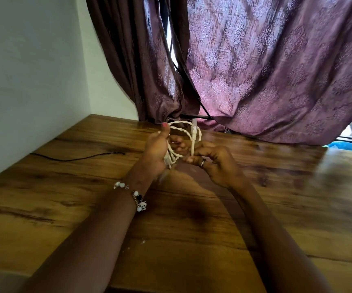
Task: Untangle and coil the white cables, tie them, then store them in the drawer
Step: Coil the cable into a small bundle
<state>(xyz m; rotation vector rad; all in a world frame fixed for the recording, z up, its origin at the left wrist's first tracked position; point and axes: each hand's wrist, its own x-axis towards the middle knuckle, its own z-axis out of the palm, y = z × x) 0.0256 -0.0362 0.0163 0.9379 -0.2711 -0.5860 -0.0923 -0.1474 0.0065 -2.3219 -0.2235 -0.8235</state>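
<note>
At frame centre, left hand (157, 152) is gripping the coiled white cable (180, 127); right hand (211, 160) is pinching its plug end (194, 132), and a slackened grip risks springing the loops.

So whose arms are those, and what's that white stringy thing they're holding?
There is no machine here. The arms belong to a person wearing a camera on their head, so the one picture looks down at their own hands, as if through their eyes. The left hand grips a white cable wound into loops above a wooden table. The right hand pinches the cable's free end, and its plug sticks up. A thin black wire lies on the table to the left. The left wrist wears a beaded bracelet. Behind hangs a purple curtain.
</note>
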